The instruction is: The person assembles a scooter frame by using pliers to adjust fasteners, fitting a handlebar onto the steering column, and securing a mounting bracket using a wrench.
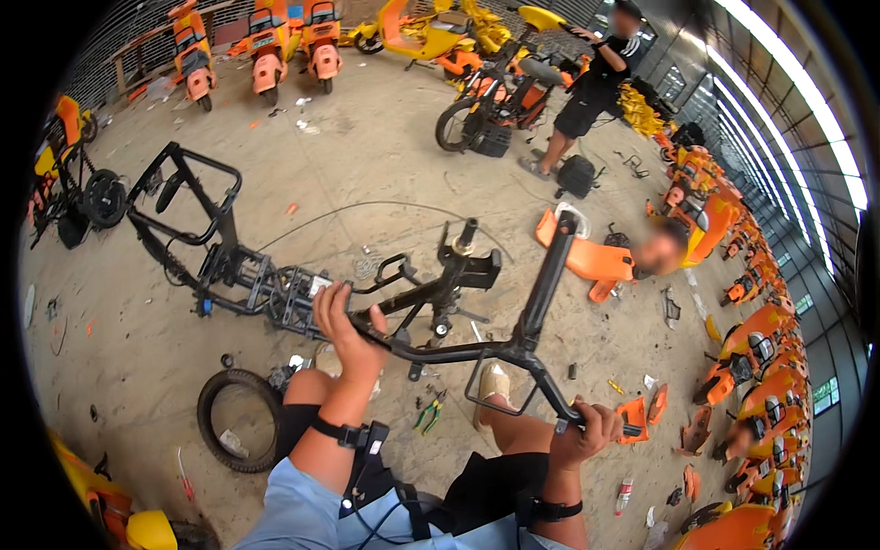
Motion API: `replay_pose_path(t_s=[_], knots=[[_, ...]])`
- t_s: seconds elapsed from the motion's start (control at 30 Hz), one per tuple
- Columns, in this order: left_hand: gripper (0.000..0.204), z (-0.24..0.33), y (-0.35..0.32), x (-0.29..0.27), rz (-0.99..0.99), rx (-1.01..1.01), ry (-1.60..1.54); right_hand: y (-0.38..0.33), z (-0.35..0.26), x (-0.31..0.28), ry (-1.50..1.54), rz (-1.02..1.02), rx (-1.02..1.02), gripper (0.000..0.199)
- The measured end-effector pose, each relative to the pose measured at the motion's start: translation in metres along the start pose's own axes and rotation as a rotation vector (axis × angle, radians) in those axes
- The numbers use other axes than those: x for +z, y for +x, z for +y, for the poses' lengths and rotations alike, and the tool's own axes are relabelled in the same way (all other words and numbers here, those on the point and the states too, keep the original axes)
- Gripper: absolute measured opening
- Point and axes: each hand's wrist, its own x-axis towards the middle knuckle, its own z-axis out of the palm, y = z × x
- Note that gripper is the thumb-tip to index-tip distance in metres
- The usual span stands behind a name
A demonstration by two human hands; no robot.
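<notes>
A black scooter handlebar [440, 355] is raised in front of me, its thick stem pointing up and away to the right. My left hand [348, 335] is closed around its left end. Around the right end, beside a thin wire loop, the fingers of my right hand [584, 435] are wrapped. Behind the handlebar a bare black scooter frame [229, 220] lies across the concrete floor. Its head tube [467, 238] stands up near the middle, apart from the handlebar stem. Part of the frame is hidden by my left hand and the bar.
A tyre [206, 403] and pliers [429, 412] lie near my legs. Orange panels [596, 261] and a bottle [624, 495] are at the right. Scooters [266, 60] stand at the back, with more along the right wall. A person [596, 82] stands beside a stripped scooter [500, 105].
</notes>
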Motion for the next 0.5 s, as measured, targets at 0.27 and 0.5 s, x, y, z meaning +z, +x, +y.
replay_pose_path(t_s=[0.27, 0.5], knots=[[0.019, -0.004, 0.0, -0.004, -0.065, -0.003, 0.048, 0.015, -0.003, 0.019, 0.053, -0.119, 0.086, 0.029], [0.018, -0.014, -0.001, -0.003, -0.04, -0.085, 0.07, 0.03, -0.011, 0.037, 0.082, -0.111, 0.045, 0.026]])
